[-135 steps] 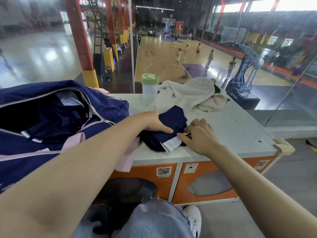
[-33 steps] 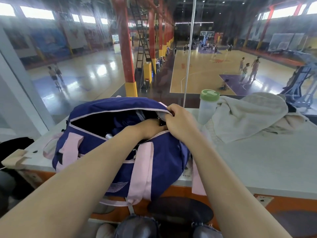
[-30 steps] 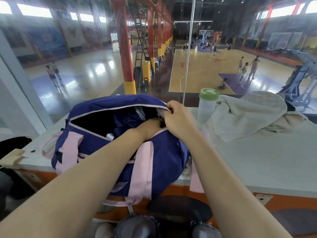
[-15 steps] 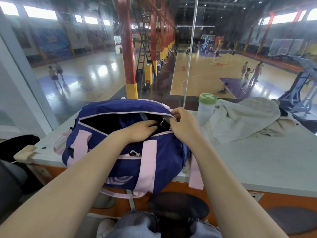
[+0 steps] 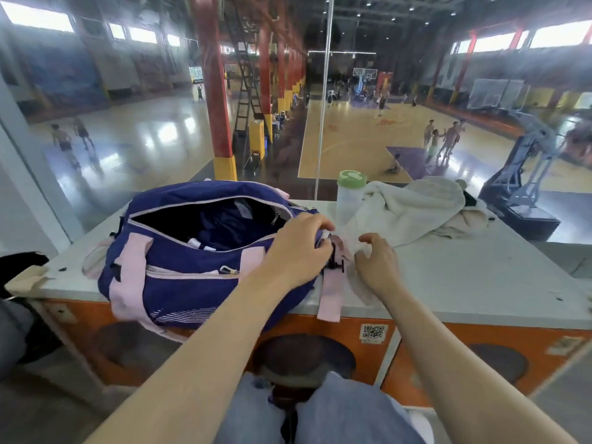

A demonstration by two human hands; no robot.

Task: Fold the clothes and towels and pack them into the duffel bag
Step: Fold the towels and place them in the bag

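head cam | worn on person | faces forward-down | close over duffel bag (image 5: 198,251) on counter (image 5: 464,283)

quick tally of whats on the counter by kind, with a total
Navy and pink duffel bag: 1
Clear plastic bottle with green lid: 1
Crumpled cream towel: 1
Beige cloth under the towel: 1
Total: 4
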